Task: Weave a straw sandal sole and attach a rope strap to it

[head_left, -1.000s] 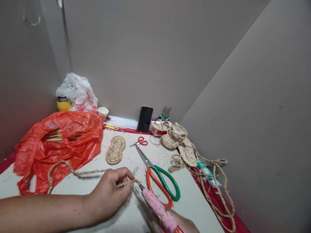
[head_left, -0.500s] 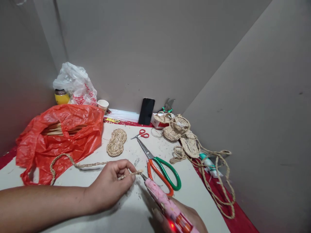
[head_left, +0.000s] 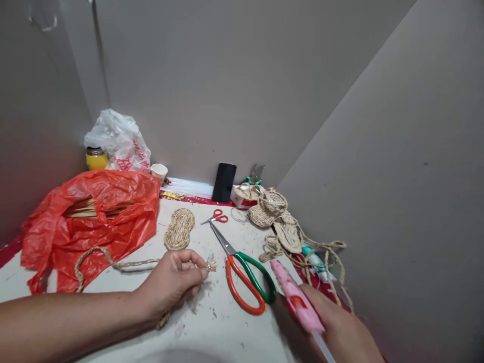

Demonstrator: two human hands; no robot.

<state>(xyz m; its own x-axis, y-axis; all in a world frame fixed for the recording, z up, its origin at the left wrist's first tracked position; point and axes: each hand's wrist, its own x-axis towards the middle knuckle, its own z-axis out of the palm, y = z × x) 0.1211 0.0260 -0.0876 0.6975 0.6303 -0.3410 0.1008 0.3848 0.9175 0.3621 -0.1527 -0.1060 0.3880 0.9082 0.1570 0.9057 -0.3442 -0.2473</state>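
My left hand (head_left: 176, 280) pinches a braided straw cord (head_left: 136, 263) close to its frayed end, which pokes out past the fingertips. The cord trails left over a red plastic bag. In my right hand (head_left: 342, 325) is a pink hot glue gun (head_left: 297, 297), a clear glue stick coming out of its rear; its nozzle is hard to make out. Between the hands lie large scissors (head_left: 245, 282) with one orange and one green handle, blades partly open. A coiled straw sole (head_left: 179, 229) rests beyond my left hand.
The red plastic bag (head_left: 139, 217) with flat brown pieces lies left. Small red scissors (head_left: 217, 217), a black phone (head_left: 224, 182), a paper cup (head_left: 159, 171) and glue sticks (head_left: 189, 187) are at the back. Straw slippers (head_left: 266, 206) and loose cord (head_left: 333, 245) lie right, beside a grey wall.
My right hand has drawn the glue gun away to the right, off the cord's end. My left hand still pinches the cord and has turned slightly.
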